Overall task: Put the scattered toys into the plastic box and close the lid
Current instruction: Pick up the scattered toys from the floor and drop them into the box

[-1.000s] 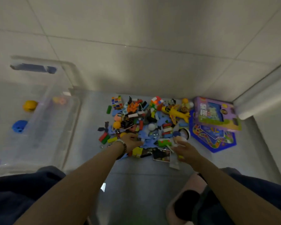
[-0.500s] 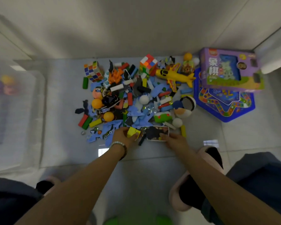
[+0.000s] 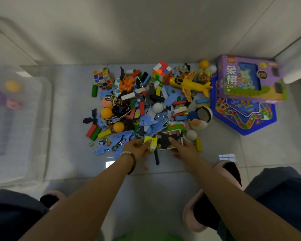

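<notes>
A heap of scattered toys lies on the grey floor tiles: bricks, balls, blue foam pieces, two puzzle cubes and a yellow toy plane. The translucent plastic box stands at the left, holding a yellow ball and a purple toy. My left hand grips a yellow block at the heap's near edge. My right hand rests its fingers on a dark picture card just right of the block. No lid shows clearly.
A purple board-game box sits on a blue game board at the right. The wall runs behind the heap. My pink slippers stand on the floor close in front of me. A small orange bead lies by my left wrist.
The view tilted down and swung right, pushing the box to the left edge. My left hand closed round the yellow block. My right hand moved left onto the card.
</notes>
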Demonstrator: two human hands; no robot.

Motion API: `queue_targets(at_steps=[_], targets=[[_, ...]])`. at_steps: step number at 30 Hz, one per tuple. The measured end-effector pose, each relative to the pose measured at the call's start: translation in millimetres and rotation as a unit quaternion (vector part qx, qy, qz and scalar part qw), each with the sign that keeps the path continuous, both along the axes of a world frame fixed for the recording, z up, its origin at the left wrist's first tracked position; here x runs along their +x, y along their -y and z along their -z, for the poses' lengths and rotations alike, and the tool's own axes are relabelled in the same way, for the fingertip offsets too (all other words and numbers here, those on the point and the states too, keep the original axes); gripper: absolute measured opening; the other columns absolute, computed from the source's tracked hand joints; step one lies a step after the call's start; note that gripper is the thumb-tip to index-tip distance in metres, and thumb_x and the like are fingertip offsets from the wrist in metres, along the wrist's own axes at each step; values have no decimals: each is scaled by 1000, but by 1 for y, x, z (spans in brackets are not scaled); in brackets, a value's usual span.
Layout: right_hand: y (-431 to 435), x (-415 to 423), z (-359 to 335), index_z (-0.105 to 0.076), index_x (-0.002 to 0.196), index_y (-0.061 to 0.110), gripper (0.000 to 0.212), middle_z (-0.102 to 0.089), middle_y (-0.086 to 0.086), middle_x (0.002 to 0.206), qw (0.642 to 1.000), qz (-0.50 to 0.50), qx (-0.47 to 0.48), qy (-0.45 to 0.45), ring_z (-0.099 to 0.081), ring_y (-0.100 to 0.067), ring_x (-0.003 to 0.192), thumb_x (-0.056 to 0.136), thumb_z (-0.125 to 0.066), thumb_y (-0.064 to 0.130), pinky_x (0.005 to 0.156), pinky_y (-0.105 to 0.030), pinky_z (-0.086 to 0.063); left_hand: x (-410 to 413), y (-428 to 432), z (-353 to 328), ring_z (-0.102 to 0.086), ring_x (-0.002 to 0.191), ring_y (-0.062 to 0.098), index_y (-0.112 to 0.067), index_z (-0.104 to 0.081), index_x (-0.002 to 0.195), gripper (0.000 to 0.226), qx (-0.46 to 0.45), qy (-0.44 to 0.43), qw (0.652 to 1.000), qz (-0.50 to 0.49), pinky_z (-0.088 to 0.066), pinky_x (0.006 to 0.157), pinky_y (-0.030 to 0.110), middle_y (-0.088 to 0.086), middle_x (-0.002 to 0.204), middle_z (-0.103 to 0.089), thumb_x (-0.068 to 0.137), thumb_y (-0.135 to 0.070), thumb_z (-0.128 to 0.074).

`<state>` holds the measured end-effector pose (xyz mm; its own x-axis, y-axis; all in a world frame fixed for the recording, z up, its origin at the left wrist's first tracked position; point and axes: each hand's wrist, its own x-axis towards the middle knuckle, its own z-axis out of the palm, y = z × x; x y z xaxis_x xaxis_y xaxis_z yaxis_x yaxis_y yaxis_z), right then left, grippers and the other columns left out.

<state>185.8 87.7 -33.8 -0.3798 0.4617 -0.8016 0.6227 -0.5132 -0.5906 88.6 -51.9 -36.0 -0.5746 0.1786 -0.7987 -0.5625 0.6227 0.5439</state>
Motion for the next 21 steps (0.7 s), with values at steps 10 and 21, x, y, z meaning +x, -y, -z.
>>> queue_targets(at_steps=[10, 21], targets=[[45, -49, -107, -63, 96, 21, 9, -69, 3, 90, 988, -82, -70, -111, -65, -12, 80, 88, -61, 25, 64, -25, -50, -67, 71, -116, -66, 82, 20, -8, -55, 123, 45, 154, 58, 983, -78, -59, 60, 23, 15, 114, -65, 84, -26, -66], [236, -217, -210, -61, 93, 9, 6, -63, -8, 83, 923, -238, -140, -269, -57, -14, 61, 87, -63, 9, 56, -20, -53, -157, 297, -251, -70, 67, 9, -11, -63, 103, 16, 207, -111, 948, -214, -57, 64, 17, 5, 95, -68, 89, -15, -58]])
